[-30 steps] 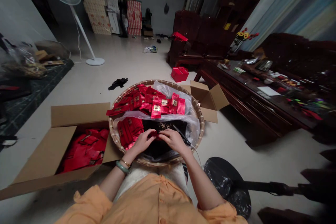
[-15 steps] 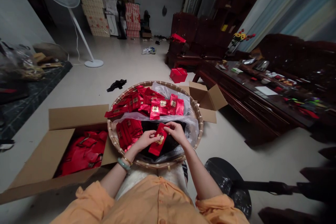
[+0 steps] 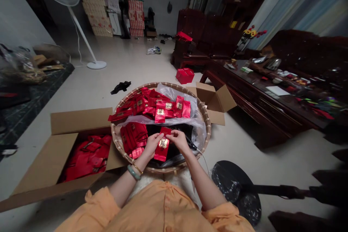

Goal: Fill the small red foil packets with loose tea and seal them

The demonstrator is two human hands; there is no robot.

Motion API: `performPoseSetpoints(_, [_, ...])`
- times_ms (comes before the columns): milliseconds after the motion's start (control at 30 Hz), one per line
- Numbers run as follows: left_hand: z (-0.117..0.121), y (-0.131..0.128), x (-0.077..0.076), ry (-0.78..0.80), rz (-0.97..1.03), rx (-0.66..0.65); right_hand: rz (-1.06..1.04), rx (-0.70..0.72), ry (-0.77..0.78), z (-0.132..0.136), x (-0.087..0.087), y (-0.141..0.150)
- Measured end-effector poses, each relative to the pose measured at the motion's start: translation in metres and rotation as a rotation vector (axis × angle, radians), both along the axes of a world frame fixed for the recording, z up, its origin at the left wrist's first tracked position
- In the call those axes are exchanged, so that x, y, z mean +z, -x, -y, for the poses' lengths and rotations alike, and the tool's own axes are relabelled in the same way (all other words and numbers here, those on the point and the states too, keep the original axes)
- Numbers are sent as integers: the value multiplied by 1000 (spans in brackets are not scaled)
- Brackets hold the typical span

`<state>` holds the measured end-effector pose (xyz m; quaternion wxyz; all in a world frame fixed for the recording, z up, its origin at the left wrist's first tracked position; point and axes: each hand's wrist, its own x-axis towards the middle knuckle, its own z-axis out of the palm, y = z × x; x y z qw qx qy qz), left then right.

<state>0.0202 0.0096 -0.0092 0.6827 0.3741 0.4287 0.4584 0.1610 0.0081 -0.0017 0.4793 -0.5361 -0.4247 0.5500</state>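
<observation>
Two hands work over one round woven bamboo tray (image 3: 174, 85), with open floor to the right of the fingers and a dark wooden table (image 3: 261, 105) well beyond it. One open cardboard carton (image 3: 78, 125) sits beyond the left fingers, its rim touching the tray and holding loose red packets (image 3: 87, 157). One clear plastic liner (image 3: 174, 92) lies in the tray ahead of the fingers, under a heap of gold-labelled red packets (image 3: 144, 105). One stack of red packets (image 3: 133, 137) sits just beside the left hand (image 3: 153, 144). One dark corded implement (image 3: 190, 144) lies just beyond the right hand (image 3: 178, 140).

One red foil packet (image 3: 162, 148) hangs nearly upright between the hands, less slanted than a moment ago. Left fingers (image 3: 159, 137) and right fingers (image 3: 169, 136) are closed, pinching its upper edge from either side. Room is tight on the left, with the stack close by; more space lies right of the right hand.
</observation>
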Motion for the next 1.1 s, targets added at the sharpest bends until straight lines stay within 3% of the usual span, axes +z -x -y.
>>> performPoseSetpoints(133, [3, -1, -2, 18, 27, -4, 2, -31, 0, 0, -1, -3])
performPoseSetpoints(267, [3, 2, -5, 49, 59, -144, 28, -33, -17, -1, -5, -3])
performPoseSetpoints(533, [2, 3, -12, 28, -72, -227, 164, 0, -132, -5, -7, -4])
performPoseSetpoints(767, [8, 4, -6, 190, 176, -306, 281, -1, -98, -8, -17, -10])
performPoseSetpoints(833, [8, 7, -7, 217, 180, -288, 434, -64, -131, -7, -20, -20])
performPoseSetpoints(933, [5, 11, -13, 229, 167, -257, 938, -146, -139, 0, -25, -41])
performPoseSetpoints(1000, [3, 14, -16, 227, 168, -253, 1219, -76, -57, 7, -31, -52])
performPoseSetpoints(1100, [2, 14, -17, 217, 172, -254, 1392, 47, 27, 13, -38, -58])
